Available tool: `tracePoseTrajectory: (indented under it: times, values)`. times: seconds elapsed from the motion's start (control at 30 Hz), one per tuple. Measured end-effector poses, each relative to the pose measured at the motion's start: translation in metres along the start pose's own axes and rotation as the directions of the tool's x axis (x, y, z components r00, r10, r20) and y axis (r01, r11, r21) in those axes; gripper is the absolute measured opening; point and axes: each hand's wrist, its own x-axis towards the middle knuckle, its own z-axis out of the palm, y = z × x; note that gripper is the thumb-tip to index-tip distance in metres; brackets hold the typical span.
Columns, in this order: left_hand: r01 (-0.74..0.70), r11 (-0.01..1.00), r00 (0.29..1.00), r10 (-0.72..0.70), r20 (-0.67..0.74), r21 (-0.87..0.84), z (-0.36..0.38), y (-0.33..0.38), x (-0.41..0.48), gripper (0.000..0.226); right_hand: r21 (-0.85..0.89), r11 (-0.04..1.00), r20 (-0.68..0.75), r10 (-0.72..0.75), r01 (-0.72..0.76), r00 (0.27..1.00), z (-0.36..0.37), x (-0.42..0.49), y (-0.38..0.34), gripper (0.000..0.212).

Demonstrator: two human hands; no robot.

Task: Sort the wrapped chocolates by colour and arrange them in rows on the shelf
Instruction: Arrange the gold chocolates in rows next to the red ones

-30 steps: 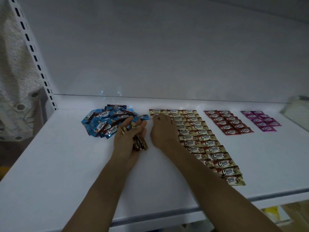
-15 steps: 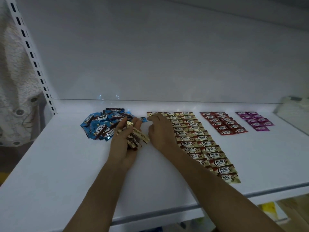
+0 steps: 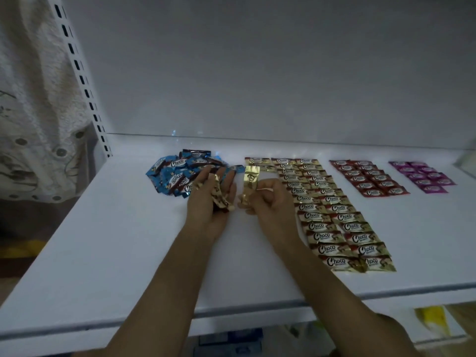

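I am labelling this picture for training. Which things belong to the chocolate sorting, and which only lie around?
Job: gold chocolate pinched by right hand; gold chocolates lying in left hand; blue pile; gold rows; red rows; purple rows; shelf.
Lying about: patterned cloth at left; yellow item below the shelf.

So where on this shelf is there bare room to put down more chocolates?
Widest bare patch: front left of the shelf, in front of the blue pile, left of the left hand. Also bare: front right, in front of the red rows and purple rows. Crowded: between blue pile and gold rows, where the right hand pinches a gold chocolate.
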Motion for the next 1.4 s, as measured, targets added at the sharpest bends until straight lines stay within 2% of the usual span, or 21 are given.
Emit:
tracePoseTrajectory:
  times: [0.1,0.17,0.27,0.3,0.37,0.47,0.57,0.63,0.73,0.87,0.93,1.03,1.13,1.2,1.27,1.33,1.4]
  values:
    - [-0.035,0.984,0.998,0.042,-0.037,0.175,0.005,0.0,-0.002,0.032,-0.014,0.999,0.004,-0.04,0.041,0.999,0.0,0.002,0.006,0.016]
    - [-0.081,0.932,0.997,0.077,0.025,0.352,0.009,-0.002,-0.004,0.034,-0.076,0.983,-0.035,-0.17,0.167,0.985,-0.003,0.002,0.006,0.016]
    - [-0.178,0.766,0.984,0.127,0.127,0.618,0.011,-0.008,-0.011,0.017,-0.259,0.895,-0.126,-0.403,0.362,0.906,-0.006,-0.002,0.008,0.026]
    - [-0.208,0.706,0.978,0.143,0.152,0.676,0.012,-0.009,-0.013,0.018,-0.288,0.87,-0.155,-0.454,0.4,0.877,-0.007,-0.003,0.008,0.03]
    - [-0.242,0.63,0.97,0.146,0.194,0.738,0.014,-0.012,-0.017,0.029,-0.289,0.868,-0.195,-0.465,0.403,0.863,-0.009,-0.003,0.007,0.035]
    - [-0.269,0.575,0.96,0.092,0.266,0.773,0.017,-0.013,-0.024,0.042,-0.295,0.877,-0.255,-0.455,0.379,0.853,-0.011,-0.002,0.005,0.033]
    - [-0.292,0.524,0.947,0.044,0.317,0.8,0.018,-0.01,-0.026,0.021,-0.29,0.879,-0.292,-0.459,0.38,0.839,-0.013,-0.002,0.004,0.027]
    - [-0.243,0.557,0.959,0.013,0.284,0.794,0.017,-0.009,-0.025,0.012,-0.286,0.881,-0.291,-0.454,0.376,0.842,-0.013,-0.001,0.004,0.027]
    - [-0.164,0.642,0.978,0.007,0.208,0.749,0.017,-0.006,-0.023,0.016,-0.327,0.865,-0.263,-0.469,0.38,0.843,-0.013,-0.001,0.007,0.026]
    - [-0.124,0.718,0.988,0.028,0.149,0.685,0.02,-0.004,-0.025,0.011,-0.41,0.83,-0.202,-0.488,0.379,0.849,-0.014,-0.003,0.01,0.023]
    - [-0.113,0.74,0.992,0.048,0.116,0.664,0.019,-0.003,-0.023,0.007,-0.482,0.759,-0.139,-0.56,0.438,0.817,-0.014,-0.004,0.008,0.023]
    - [-0.095,0.794,0.995,0.08,0.051,0.601,0.019,-0.004,-0.018,0.015,-0.607,0.608,-0.052,-0.673,0.512,0.738,-0.018,-0.003,0.004,0.02]
    - [-0.122,0.869,0.99,0.143,-0.007,0.479,0.017,-0.003,-0.012,0.015,-0.8,0.426,0.012,-0.694,0.424,0.72,-0.024,0.004,0.006,0.014]
    - [-0.113,0.885,0.989,0.143,-0.034,0.452,0.015,-0.003,-0.011,0.026,-0.898,0.286,0.089,-0.625,0.334,0.775,-0.023,0.009,0.013,0.014]
    - [-0.107,0.903,0.99,0.137,-0.042,0.416,0.013,-0.005,-0.011,0.03,-0.938,0.214,0.14,-0.484,0.272,0.864,-0.021,0.009,0.021,0.024]
    - [-0.099,0.927,0.993,0.118,-0.03,0.362,0.012,-0.006,-0.011,0.032,-0.942,0.226,0.14,-0.409,0.249,0.902,-0.021,0.007,0.022,0.028]
    - [-0.092,0.947,0.995,0.097,-0.001,0.309,0.011,-0.006,-0.011,0.032,-0.919,0.272,0.159,-0.41,0.287,0.898,-0.022,0.004,0.019,0.029]
